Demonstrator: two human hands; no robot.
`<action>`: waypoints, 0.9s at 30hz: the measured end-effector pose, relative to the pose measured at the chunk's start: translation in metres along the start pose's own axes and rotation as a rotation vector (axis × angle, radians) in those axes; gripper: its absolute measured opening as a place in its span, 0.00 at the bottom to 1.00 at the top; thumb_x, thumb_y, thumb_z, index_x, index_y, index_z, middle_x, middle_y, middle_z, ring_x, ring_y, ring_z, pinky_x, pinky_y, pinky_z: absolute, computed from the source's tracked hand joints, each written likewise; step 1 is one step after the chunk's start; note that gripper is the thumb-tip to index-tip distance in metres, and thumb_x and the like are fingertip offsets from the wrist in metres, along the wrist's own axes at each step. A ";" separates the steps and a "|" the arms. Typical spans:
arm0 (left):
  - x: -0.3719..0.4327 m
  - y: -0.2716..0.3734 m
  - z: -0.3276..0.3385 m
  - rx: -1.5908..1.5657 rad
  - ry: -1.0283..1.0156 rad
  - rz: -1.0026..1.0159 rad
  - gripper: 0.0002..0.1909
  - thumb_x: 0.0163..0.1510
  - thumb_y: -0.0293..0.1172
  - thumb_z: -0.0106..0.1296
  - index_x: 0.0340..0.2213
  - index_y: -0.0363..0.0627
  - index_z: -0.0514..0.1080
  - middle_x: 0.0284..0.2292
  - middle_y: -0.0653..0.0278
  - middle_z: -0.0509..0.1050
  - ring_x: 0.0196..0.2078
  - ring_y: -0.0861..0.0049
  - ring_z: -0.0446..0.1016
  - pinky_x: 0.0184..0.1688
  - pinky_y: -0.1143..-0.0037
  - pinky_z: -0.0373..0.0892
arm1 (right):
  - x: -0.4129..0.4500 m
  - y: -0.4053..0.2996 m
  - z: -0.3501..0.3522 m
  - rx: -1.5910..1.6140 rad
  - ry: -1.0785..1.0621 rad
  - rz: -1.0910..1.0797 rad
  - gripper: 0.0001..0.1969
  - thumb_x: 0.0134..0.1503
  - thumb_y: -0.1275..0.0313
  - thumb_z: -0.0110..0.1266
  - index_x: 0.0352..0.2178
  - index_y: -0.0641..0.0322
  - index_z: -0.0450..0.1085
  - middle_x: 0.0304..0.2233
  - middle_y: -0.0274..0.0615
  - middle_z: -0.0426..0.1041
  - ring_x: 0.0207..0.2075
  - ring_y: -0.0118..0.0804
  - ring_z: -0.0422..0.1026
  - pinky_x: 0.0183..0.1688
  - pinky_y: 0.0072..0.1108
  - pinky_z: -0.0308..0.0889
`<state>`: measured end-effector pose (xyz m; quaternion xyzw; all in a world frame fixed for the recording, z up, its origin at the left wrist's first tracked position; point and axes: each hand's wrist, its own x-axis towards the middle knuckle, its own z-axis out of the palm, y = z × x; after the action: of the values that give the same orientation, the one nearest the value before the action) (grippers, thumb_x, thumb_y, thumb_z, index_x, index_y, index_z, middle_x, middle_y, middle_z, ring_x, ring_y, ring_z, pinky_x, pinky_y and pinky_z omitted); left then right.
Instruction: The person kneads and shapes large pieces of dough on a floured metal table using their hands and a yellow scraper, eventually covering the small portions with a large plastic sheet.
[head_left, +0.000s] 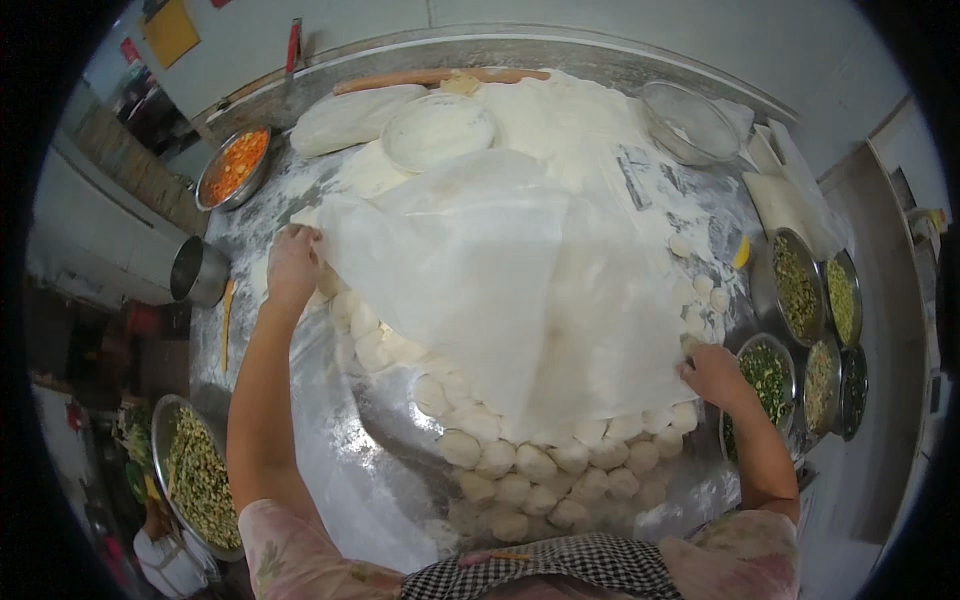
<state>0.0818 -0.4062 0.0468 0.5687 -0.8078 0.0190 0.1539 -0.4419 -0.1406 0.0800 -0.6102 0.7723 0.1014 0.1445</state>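
A thin, translucent white sheet (480, 285), plastic or cloth, spreads over the middle of the floured metal worktop (322, 420). My left hand (295, 259) pinches its edge at the left, above some dough balls. At the opposite side, my right hand (712, 375) grips the near right corner. Rows of round dough balls (536, 463) show in front of the sheet, and more dough pieces (364, 322) emerge along its left edge. Whatever lies beneath the rest of the sheet is mostly hidden.
Bowls of chopped green filling (765, 379) crowd the right edge; another filling bowl (196, 472) stands near left. An orange filling bowl (234, 169) and steel pot (200, 271) sit at left. Behind are a wooden rolling pin (390, 79), a flour-dusted round pan (439, 131) and a sieve (690, 124).
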 end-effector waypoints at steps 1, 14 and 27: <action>0.008 0.013 -0.007 -0.115 0.144 0.002 0.08 0.44 0.24 0.50 0.30 0.44 0.71 0.35 0.56 0.70 0.41 0.60 0.67 0.45 0.66 0.64 | -0.007 -0.002 -0.003 -0.033 -0.174 -0.077 0.13 0.51 0.64 0.49 0.30 0.65 0.68 0.27 0.56 0.71 0.32 0.55 0.70 0.37 0.38 0.65; -0.035 0.276 0.018 -0.123 -0.211 0.405 0.37 0.49 0.53 0.49 0.56 0.45 0.55 0.48 0.51 0.65 0.51 0.56 0.63 0.54 0.65 0.56 | 0.236 -0.048 0.004 0.228 0.396 0.132 0.20 0.50 0.64 0.49 0.44 0.64 0.64 0.42 0.54 0.70 0.46 0.52 0.68 0.48 0.34 0.62; -0.130 0.045 -0.025 -0.305 -0.015 -0.792 0.40 0.39 0.25 0.49 0.57 0.44 0.52 0.43 0.48 0.68 0.42 0.53 0.69 0.45 0.66 0.66 | 0.177 0.013 0.019 0.241 0.593 0.079 0.20 0.51 0.76 0.42 0.47 0.54 0.64 0.31 0.56 0.72 0.36 0.56 0.70 0.39 0.39 0.64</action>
<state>0.0855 -0.2660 0.0420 0.8060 -0.5214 -0.1657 0.2258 -0.4903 -0.2930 0.0009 -0.5613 0.8103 -0.1673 -0.0198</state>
